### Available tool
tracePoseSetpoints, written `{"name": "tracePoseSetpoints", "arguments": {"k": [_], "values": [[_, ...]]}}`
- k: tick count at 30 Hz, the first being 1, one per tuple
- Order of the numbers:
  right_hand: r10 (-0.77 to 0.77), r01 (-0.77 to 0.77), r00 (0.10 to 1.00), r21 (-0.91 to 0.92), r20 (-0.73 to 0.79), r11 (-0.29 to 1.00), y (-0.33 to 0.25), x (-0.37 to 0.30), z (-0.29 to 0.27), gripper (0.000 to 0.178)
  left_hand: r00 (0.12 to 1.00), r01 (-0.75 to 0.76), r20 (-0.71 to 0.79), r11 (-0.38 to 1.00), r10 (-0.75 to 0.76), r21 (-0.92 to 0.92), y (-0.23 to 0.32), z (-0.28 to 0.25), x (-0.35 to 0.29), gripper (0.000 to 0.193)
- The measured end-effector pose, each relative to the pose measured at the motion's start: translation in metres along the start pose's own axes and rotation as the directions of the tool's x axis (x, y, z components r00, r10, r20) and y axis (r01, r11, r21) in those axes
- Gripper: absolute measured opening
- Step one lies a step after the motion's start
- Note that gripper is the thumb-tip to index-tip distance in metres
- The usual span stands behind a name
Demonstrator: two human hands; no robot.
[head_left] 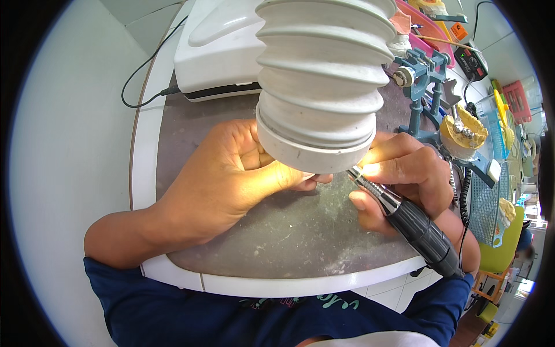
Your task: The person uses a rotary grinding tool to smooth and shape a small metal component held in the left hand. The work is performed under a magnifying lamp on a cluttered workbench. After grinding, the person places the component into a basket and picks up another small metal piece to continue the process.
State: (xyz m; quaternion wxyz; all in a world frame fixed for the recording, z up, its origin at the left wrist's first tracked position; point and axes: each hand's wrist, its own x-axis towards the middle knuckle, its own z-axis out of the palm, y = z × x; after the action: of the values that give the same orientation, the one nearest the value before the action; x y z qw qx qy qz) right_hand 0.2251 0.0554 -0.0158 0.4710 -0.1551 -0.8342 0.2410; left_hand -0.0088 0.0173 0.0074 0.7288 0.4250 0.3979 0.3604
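My right hand (413, 173) is closed round a black and silver rotary handpiece (419, 234), its metal nose pointing up and left beneath a white ribbed hose (324, 75). The tip of the handpiece is hidden by the hose's round mouth. Opposite it, my left hand (231, 170) has its fingers curled and thumb pressed in, under the left edge of the same mouth. Whatever these fingers pinch is covered by the hose. Bright light falls on the fingertips of both hands.
A white machine (219, 52) with a black cable stands at the back left. On the right, a blue-grey articulator (422, 98) carries a yellow dental cast (464, 136) with silver crowns. Behind it are a pink tray (430, 37) and a small black control box (471, 62). Pale dust marks the dark grey tabletop (277, 243).
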Motion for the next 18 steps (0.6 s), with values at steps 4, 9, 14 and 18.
{"name": "tracePoseSetpoints", "arguments": {"k": [4,9,14,18], "values": [[-0.011,0.011,1.000,0.002,0.012,1.000,-0.0001,-0.0003,-0.0006,0.029,1.000,-0.004,0.003,1.000,0.004,0.024,0.0011,-0.0003,0.0003,0.041],[-0.026,0.026,1.000,0.003,0.012,1.000,0.0014,0.0001,-0.0004,0.029,1.000,0.016,-0.001,1.000,-0.016,0.002,0.0021,0.0005,0.0001,0.041],[-0.004,0.004,1.000,0.023,-0.009,1.000,0.0008,-0.0018,0.0005,0.029,1.000,0.008,0.000,1.000,-0.008,0.016,0.0028,0.0010,0.0005,0.041],[0.000,0.000,1.000,0.029,0.009,1.000,-0.0011,0.0008,-0.0018,0.028,0.999,0.037,-0.021,0.999,-0.037,0.006,0.0050,0.0032,0.0001,0.042]]}}
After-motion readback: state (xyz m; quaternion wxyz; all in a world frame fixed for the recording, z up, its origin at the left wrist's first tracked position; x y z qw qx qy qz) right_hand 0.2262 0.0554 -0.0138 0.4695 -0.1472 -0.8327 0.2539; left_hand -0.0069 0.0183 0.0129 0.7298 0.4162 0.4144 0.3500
